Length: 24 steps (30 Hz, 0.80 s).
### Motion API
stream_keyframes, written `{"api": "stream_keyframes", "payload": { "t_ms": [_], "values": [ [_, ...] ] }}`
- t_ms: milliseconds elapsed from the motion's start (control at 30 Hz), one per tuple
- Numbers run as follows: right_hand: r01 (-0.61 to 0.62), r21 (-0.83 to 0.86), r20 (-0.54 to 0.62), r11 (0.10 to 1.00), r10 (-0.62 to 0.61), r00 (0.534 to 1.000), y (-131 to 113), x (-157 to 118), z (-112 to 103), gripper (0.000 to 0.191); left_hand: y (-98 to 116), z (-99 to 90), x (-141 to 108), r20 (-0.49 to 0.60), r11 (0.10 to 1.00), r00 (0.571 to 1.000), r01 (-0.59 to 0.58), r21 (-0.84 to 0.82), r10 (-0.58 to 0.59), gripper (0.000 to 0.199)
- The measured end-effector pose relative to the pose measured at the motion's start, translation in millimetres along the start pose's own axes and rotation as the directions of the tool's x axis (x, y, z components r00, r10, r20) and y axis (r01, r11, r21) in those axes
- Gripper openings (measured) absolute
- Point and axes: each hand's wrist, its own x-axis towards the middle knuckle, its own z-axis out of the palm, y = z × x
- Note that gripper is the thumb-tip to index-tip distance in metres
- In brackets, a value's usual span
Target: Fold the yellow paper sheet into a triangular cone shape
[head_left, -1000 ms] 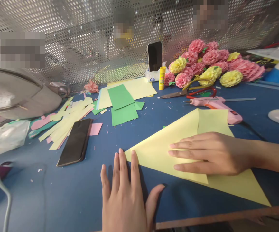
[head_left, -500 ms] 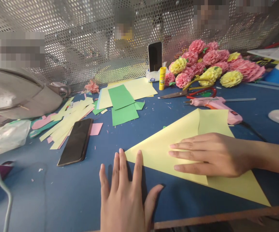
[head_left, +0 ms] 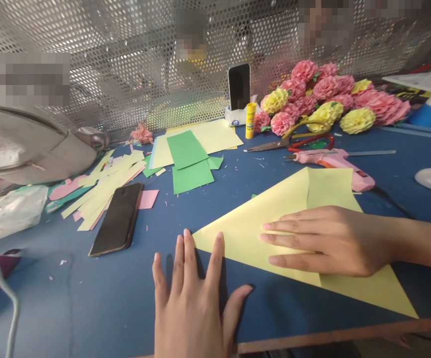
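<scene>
Paper [head_left: 245,228] under left hand [head_left: 193,311] and right hand [head_left: 332,241] | grips open | glue gun [head_left: 338,161] by far corner, scissors [head_left: 275,145] beyond

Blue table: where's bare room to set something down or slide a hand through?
Mostly bare, bar small scraps: between the left hand and grey cable, below the black phone. A narrower gap runs between the green sheets and folded yellow paper. Crowded: back right, paper flowers, scissors and glue gun.

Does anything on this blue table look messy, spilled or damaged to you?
Mostly untidy: pale yellow paper strips lie in a crooked heap at the left, partly under a black rectangular phone, and tiny paper scraps litter the blue tabletop. The folded yellow sheet under the right hand shows no visible tear, and I see no spill.
</scene>
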Motion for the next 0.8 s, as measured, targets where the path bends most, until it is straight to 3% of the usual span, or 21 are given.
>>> {"api": "stream_keyframes", "payload": {
  "t_ms": [367,633,800],
  "values": [
    [0.026,-0.088,0.108,0.996,-0.017,0.994,-2,2,-11,0.041,1,-0.1,1,0.002,1.000,1.000,-0.006,0.001,0.006,0.067],
    [-0.053,0.033,0.161,0.998,0.047,0.986,-7,3,-20,0.053,-9,-1.3,-4,0.001,0.995,0.997,-0.082,-0.057,0.083,0.072],
    [-0.087,0.048,0.174,0.995,0.077,0.982,-9,2,-20,0.057,3,0.6,-8,-0.020,0.993,1.000,0.018,-0.119,-0.021,0.065]
  ]
}}
